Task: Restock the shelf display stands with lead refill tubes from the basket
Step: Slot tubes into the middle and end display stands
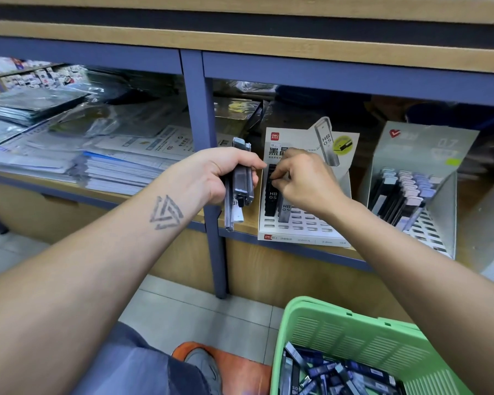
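My left hand (223, 173) grips a bundle of several grey lead refill tubes (238, 183), held upright just left of the white display stand (303, 229) on the shelf. My right hand (305, 181) pinches the top of a black HB 0.5 tube (271, 192) standing in the stand's left column, with a grey tube (285, 208) beside it. Most of the stand's slots in front are bare. The green basket (354, 332) on the floor at the lower right holds several dark and grey tubes (334, 377).
A second stand (428, 155) with pastel-capped tubes sits to the right, another box at the far right edge. A blue shelf post (200, 132) stands just left of the stand. Stacks of plastic-wrapped paper (69, 143) fill the left bay. An orange stool (240, 363) is below me.
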The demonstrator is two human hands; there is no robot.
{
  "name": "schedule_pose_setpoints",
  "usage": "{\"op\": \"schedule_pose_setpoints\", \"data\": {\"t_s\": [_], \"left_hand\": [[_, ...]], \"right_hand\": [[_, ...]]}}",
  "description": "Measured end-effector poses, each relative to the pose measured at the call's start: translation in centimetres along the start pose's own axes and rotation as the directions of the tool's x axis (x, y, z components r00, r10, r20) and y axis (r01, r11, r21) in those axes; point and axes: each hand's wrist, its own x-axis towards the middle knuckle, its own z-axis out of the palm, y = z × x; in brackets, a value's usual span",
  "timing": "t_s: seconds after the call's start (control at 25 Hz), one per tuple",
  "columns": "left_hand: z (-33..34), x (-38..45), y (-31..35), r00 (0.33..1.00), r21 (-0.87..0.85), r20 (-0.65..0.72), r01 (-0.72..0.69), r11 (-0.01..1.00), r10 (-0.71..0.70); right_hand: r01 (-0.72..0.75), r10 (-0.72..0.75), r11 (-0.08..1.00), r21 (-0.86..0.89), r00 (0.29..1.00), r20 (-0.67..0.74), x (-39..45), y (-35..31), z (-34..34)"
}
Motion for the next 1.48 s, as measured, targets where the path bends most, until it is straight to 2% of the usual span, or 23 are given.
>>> {"op": "schedule_pose_setpoints", "data": {"t_s": [0.16, 0.28, 0.32, 0.4, 0.44, 0.52, 0.6, 0.72, 0.92, 1.16, 1.48], "left_hand": [[0.3, 0.0, 0.0, 1.000, -0.012, 0.012, 0.000, 1.000, 0.000], [0.6, -0.1, -0.1, 0.999, -0.020, 0.036, -0.009, 1.000, 0.010], [0.7, -0.1, -0.2, 0.999, -0.029, 0.049, -0.012, 0.999, 0.013], [1.0, -0.2, -0.4, 0.997, -0.045, 0.071, -0.015, 0.999, 0.018], [1.2, -0.2, -0.5, 0.997, -0.049, 0.076, -0.015, 0.999, 0.018], [1.8, -0.2, -0.5, 0.996, -0.059, 0.084, -0.025, 0.998, 0.030], [2.9, -0.4, -0.5, 0.994, -0.067, 0.105, -0.035, 0.997, 0.042], [4.5, -0.3, -0.7, 0.989, -0.044, 0.143, -0.034, 0.998, 0.040], [6.9, -0.4, -1.1, 0.981, -0.045, 0.181, -0.063, 0.997, 0.070], [10.8, -0.2, -1.5, 0.964, -0.034, 0.255, -0.066, 0.997, 0.072], [16.1, -0.1, -1.2, 0.945, 0.128, 0.325, -0.075, 0.989, 0.030]], "right_hand": [[0.043, -0.030, 0.990, -0.132, 0.994, 0.103, 0.0, -0.1, 0.1], [0.060, -0.034, 0.985, -0.164, 0.987, 0.154, -0.2, 0.1, -0.2], [0.037, -0.021, 0.993, -0.112, 0.990, 0.140, -0.2, 0.1, -0.4], [-0.115, 0.105, 0.973, 0.200, 0.993, 0.059, -0.3, -0.2, -1.2], [-0.205, 0.198, 0.887, 0.415, 0.978, 0.060, -0.3, -0.4, -1.9], [-0.339, 0.270, 0.634, 0.695, 0.939, 0.211, -0.6, -0.7, -3.2], [-0.427, 0.211, 0.452, 0.783, 0.904, 0.372, -1.2, -0.3, -4.3], [-0.478, 0.109, 0.332, 0.813, 0.876, 0.470, -1.8, 0.8, -5.4], [-0.475, 0.134, 0.356, 0.805, 0.878, 0.459, -3.0, 1.9, -7.1], [-0.498, 0.261, 0.241, 0.833, 0.860, 0.438, -5.1, 5.0, -10.3], [-0.384, 0.360, 0.274, 0.881, 0.891, 0.277, -8.2, 9.9, -13.8]]}}
